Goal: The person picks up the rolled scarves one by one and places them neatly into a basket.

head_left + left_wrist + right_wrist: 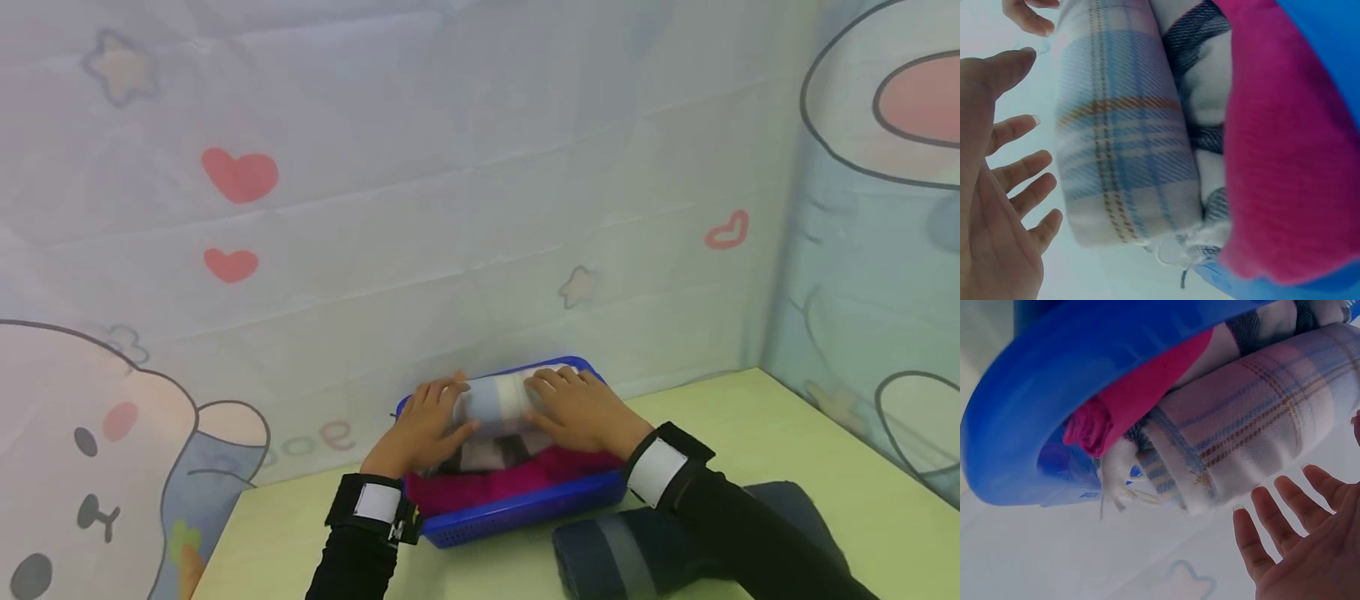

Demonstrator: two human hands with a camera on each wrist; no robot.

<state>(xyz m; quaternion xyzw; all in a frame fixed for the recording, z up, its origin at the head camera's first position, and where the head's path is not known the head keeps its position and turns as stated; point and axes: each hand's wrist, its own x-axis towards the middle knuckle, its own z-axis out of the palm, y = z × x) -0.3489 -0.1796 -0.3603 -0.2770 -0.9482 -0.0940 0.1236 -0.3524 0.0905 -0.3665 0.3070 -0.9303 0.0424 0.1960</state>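
Observation:
A rolled plaid cloth (pixel 491 400), pale blue and white with thin orange lines, lies at the back of a blue plastic basket (pixel 525 507). My left hand (pixel 422 427) is at its left end and my right hand (pixel 579 410) at its right end. In the left wrist view the left hand (pixel 1004 187) has straight, spread fingers just beside the roll (pixel 1122 137). The right wrist view shows the right hand (pixel 1297 550) also with straight fingers close by the roll (pixel 1254 431). In front of the roll lie a dark-checked white cloth (pixel 487 454) and a magenta cloth (pixel 525 479).
A rolled dark blue towel (pixel 630 554) lies on the pale green table (pixel 825 467) in front of the basket, under my right forearm. Printed fabric walls stand close behind the basket and along the right side.

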